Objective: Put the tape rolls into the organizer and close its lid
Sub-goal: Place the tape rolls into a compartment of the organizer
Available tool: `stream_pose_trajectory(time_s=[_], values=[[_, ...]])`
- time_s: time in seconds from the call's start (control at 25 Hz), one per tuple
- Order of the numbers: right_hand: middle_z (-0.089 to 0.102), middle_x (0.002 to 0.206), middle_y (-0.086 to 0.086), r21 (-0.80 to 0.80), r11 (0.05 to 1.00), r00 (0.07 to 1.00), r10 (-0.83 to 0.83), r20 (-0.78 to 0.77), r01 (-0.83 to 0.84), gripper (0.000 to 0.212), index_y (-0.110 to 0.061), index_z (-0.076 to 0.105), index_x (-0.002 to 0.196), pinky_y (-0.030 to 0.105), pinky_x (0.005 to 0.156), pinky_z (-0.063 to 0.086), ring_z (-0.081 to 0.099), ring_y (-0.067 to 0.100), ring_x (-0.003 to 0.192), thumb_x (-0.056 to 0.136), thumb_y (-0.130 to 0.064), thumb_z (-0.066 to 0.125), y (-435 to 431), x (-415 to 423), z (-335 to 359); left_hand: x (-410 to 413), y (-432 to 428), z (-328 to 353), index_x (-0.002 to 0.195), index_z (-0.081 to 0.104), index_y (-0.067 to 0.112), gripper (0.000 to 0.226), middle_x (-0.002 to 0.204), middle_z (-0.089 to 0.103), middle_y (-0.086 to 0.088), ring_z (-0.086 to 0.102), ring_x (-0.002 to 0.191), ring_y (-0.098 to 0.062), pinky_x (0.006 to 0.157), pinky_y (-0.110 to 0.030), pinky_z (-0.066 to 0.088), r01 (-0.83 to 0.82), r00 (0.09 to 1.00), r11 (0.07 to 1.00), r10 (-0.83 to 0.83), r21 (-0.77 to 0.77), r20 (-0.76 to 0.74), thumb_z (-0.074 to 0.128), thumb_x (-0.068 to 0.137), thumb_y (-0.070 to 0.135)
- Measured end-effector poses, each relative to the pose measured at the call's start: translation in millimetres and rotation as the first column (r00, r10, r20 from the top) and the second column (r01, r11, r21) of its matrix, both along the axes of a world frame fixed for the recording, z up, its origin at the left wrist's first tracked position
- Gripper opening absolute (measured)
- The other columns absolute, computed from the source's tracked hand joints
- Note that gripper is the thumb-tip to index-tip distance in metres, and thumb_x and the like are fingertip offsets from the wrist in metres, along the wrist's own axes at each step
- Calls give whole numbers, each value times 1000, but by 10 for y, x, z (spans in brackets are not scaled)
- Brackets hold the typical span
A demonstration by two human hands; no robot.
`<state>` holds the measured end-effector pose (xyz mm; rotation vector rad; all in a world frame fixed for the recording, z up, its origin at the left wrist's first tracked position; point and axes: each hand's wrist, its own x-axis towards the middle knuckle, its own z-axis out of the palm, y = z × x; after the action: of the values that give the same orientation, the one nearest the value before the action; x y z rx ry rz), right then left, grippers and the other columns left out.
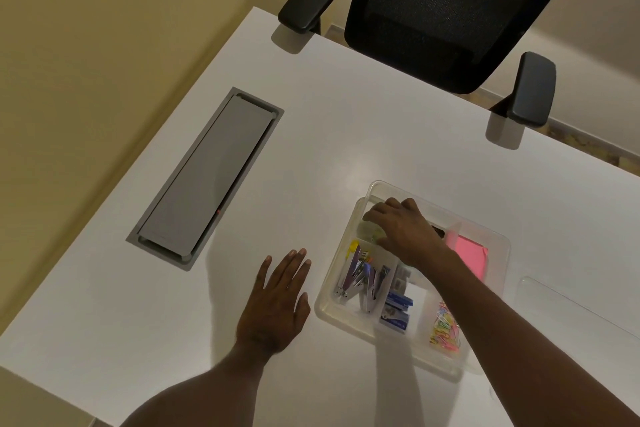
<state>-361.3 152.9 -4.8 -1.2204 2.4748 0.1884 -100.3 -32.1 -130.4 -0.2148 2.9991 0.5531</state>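
— Forearms come in from the bottom edge, both bare. What is the left hand [275,302] doing?

— It lies palm down on the white table [346,121], lower centre of the frame, fingers spread and holding nothing, just beside the left wall of the clear plastic organizer [323,305].

— And the right hand [403,230]?

— It reaches across the organizer into the far-left compartment, fingers curled downward. A pale, yellowish thing [369,230] shows under the fingertips, but I cannot tell whether it is a tape roll or whether the fingers pinch it.

— What else sits in the organizer?

— Nearest, in the lower-right compartment, a bag of multicoloured paper clips [445,328]. Left of that, small blue boxes [396,314]. In the left compartment, metallic staplers [360,279] lying at angles. Farther right, partly behind the forearm, a pink pad of paper [471,258].

— Is the lid on?

— No, the organizer stands open. A flat clear plastic lid [568,308] lies on the table at the right edge of the frame, just beside the organizer.

— Farther back?

— A long grey cable hatch [207,177] is set flush into the table, left of centre. Past the table's far edge, at the upper right, stands a black mesh office chair [450,3] with two padded armrests reaching over the table edge.
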Motion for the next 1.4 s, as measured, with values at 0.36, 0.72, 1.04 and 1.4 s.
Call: stream_pose_trajectory(time_s=[0.36,0.72,1.04,1.4], values=[[61,134,-8,-61,997,998,-41,47,43,45,-31,55,136,36,98,33,52,18,121,92,-31,64,78,-27,-73,-5,11,15,169,20,33,64,180,13,9,17,167,-14,135,-51,12,1,1000,1000,-1,4,12,29,109,53],[61,131,-2,0,994,991,111,-74,-111,36,-30,61,130,38,97,37,54,22,119,94,-22,63,19,29,-93,-3,3,-5,170,13,35,66,180,7,11,11,167,-12,137,-48,6,3,1000,1000,-3,-2,9,31,109,53],[63,131,-4,29,987,987,160,5,-160,45,-29,65,123,42,107,31,53,18,126,84,-5,67,84,53,-87,-8,-1,-43,169,5,37,68,180,-1,13,4,168,-9,138,-46,-1,5,1000,1000,-5,-6,13,31,109,52],[55,145,2,-99,994,996,42,-76,-50,46,-24,57,130,46,120,26,45,18,142,100,-40,26,301,115,-126,-11,4,-16,170,16,33,64,180,9,10,12,167,-11,135,-52,14,4,1000,1000,-4,18,27,27,109,52]])
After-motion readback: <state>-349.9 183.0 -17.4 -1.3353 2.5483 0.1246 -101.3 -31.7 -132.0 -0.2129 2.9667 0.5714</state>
